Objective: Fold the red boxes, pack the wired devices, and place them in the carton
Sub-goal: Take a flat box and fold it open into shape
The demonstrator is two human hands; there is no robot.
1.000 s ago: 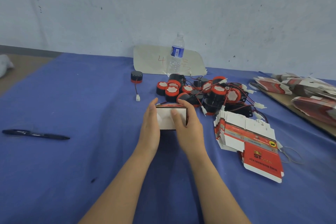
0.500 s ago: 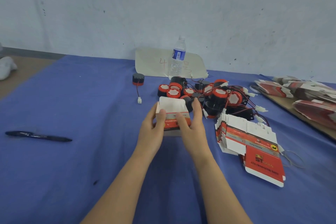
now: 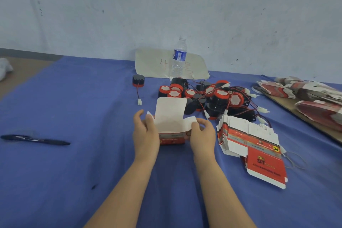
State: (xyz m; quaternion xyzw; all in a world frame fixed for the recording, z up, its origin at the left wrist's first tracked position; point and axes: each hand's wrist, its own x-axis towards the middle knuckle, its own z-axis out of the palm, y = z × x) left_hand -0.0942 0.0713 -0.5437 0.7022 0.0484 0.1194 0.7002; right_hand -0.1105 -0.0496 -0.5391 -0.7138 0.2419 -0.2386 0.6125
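Blue cloth (image 3: 74, 107) is spread as the work surface below a pale wall (image 3: 166, 5). In the head view, a red box (image 3: 172, 138) is held upright at the middle, its top open and its lid flap raised. Its left side is gripped by the curled fingers of the left hand (image 3: 146, 135), and its right flap is pinched by the right hand (image 3: 202, 137). Wired devices (image 3: 212, 96) are heaped just behind it, and flat boxes (image 3: 246, 139) are stacked to the right.

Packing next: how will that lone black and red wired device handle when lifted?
The lone wired device looks squat and rigid, standing on a flat end, so probably won't roll or tip. Its thin wire lies slack, so the white connector will likely dangle and could snag.
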